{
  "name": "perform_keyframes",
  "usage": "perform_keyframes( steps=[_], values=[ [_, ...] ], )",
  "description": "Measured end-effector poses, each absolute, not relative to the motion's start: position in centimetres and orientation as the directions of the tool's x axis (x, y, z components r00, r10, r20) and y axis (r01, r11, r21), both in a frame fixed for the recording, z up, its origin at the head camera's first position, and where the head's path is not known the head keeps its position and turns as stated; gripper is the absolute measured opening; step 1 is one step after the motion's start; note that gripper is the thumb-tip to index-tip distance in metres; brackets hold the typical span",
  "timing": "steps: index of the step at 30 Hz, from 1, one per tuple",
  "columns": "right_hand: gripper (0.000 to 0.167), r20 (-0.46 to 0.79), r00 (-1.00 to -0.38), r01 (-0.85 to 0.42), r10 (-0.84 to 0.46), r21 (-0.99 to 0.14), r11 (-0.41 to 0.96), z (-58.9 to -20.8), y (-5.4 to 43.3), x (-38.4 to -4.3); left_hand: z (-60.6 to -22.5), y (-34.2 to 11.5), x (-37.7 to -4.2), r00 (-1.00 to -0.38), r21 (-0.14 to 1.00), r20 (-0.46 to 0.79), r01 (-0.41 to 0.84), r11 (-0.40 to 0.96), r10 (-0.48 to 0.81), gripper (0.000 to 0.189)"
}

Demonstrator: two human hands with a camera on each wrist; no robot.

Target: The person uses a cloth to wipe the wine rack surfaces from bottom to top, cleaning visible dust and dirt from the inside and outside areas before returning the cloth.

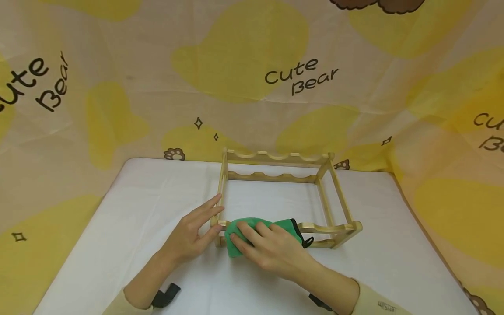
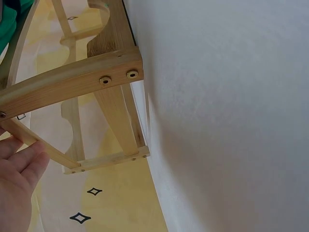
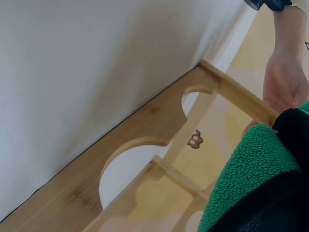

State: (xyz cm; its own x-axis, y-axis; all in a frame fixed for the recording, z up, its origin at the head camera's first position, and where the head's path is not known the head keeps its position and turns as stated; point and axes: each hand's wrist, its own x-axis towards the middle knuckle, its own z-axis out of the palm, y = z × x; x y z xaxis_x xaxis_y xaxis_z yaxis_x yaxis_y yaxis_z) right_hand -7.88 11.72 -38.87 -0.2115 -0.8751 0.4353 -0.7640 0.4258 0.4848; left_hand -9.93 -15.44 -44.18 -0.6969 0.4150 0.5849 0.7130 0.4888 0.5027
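Note:
A light wooden rack (image 1: pixel 275 178) with scalloped rails stands on the white tabletop. At its front left corner, my left hand (image 1: pixel 192 232) touches the side with fairly straight, spread fingers, the thumb near the front rail. In the left wrist view, those fingers (image 2: pixel 34 157) rest against a thin side rail (image 2: pixel 53 152). My right hand (image 1: pixel 271 249) holds a green cloth (image 1: pixel 240 250) with black edging and a loop over the front scalloped rail. Fluffy green pile of the cloth (image 3: pixel 251 169) shows in the right wrist view, where the right fingers are hidden.
The white tabletop (image 1: pixel 110 227) stretches to both sides of the rack. Behind and beside it hangs a yellow and beige printed curtain (image 1: pixel 244 78), close to the rack's back. Metal bolts (image 2: pixel 105 80) stud the rack's end piece.

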Motion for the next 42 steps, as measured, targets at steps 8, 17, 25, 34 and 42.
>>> perform_keyframes(
  steps=[8,17,25,34,42],
  values=[
    [0.040,0.458,-0.177,-0.740,-0.871,0.522,0.425,-39.0,10.8,-8.0,-44.0,-15.5,-9.8,-0.700,0.506,0.581,0.710,0.489,0.414,0.043],
    [0.037,0.413,-0.283,-0.781,-0.866,0.424,0.458,-38.7,12.4,-7.5,-43.9,-15.5,-9.8,-0.700,0.506,0.582,0.710,0.490,0.415,0.043],
    [0.030,0.461,-0.281,-0.779,-0.842,0.404,0.481,-39.0,15.0,-7.2,-43.9,-15.5,-9.8,-0.699,0.505,0.583,0.711,0.489,0.414,0.045],
    [0.048,0.545,-0.264,-0.768,-0.796,0.379,0.515,-39.3,18.5,-6.7,-44.1,-15.2,-10.0,-0.683,0.496,0.597,0.727,0.475,0.421,0.047],
    [0.047,0.536,-0.339,-0.766,-0.773,0.320,0.558,-39.5,21.5,-6.3,-44.2,-15.4,-10.0,-0.667,0.479,0.613,0.740,0.472,0.424,0.054]
  ],
)
